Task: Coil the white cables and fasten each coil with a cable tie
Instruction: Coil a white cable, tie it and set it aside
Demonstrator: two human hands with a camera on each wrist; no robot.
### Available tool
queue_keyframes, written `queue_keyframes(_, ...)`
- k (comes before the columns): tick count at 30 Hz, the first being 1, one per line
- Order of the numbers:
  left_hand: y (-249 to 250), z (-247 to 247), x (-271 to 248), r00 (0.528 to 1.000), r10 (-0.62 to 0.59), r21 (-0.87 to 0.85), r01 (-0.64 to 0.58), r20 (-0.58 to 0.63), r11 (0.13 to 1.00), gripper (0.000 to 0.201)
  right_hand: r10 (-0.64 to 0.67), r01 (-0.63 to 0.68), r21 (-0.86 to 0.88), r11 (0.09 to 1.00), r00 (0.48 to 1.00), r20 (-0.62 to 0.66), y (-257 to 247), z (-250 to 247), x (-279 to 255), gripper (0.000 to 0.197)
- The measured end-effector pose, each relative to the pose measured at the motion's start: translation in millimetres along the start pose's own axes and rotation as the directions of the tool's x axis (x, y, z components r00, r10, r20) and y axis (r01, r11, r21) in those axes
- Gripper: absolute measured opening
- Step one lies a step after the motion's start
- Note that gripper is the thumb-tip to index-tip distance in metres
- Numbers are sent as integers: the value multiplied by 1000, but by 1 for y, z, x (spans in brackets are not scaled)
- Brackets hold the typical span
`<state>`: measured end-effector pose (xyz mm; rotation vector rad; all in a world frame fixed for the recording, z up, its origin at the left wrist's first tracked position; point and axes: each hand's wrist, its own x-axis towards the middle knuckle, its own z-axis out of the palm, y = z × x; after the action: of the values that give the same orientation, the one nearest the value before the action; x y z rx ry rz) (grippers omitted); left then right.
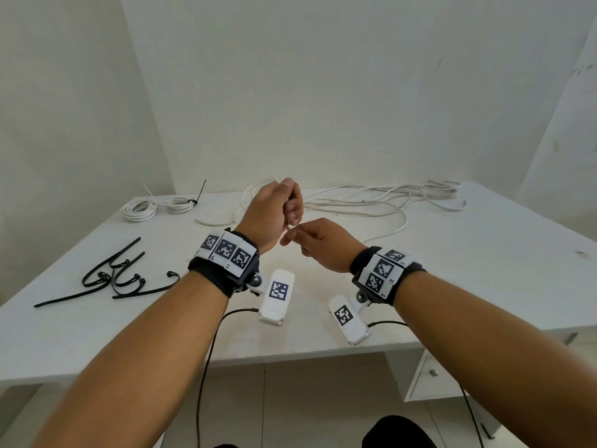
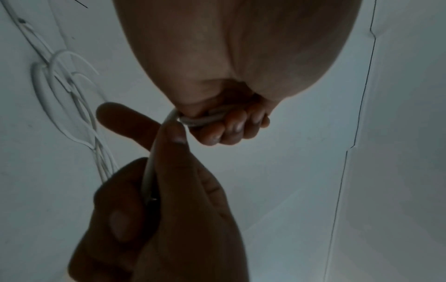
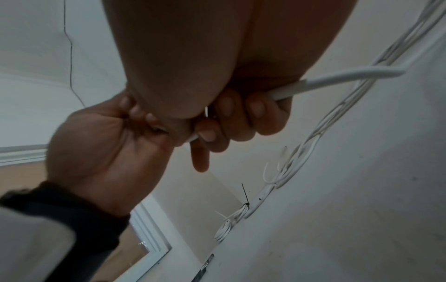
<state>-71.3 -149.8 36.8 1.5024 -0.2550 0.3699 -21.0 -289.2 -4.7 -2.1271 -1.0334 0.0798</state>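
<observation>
A few turns of white cable are gripped in the curled left hand, raised above the surface. The right hand is closed on the strand just below it. The remaining cable lies loose across the surface behind. Cable is judged light, springy and smooth; loops are best clamped together where they cross. Black cable ties lie at left, two tied coils beyond.

Right hand, upper centre of frame: fingers curled round a thick white round cable that exits toward the upper right. Left hand, centre left, grips what appears to be the same cable. Two tied white cable coils lie lower centre on the white tabletop.
</observation>
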Motion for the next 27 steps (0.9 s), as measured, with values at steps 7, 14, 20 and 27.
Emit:
queue_keyframes(7, -19, -21, 0, 993, -79, 467, 110, -87, 877, 32, -70, 115, -298, 948, 985, 157, -10, -4, -7, 29)
queue_keyframes(14, -16, -20, -18, 948, -304, 739, 139, 94, 660, 38, -200, 206, -249, 946, 979, 51, -23, -32, 2, 8)
queue_keyframes(20, -16, -10, -23, 935, -342, 311, 298, 96, 902, 57, -198, 195, -44, 980, 977, -77, -26, -49, 6, 12)
queue_keyframes(27, -8, 2, -28, 925, -338, 277, 284, 173, 918, 60, -245, 255, 95, 962, 964, -106, -20, -58, 7, 7)
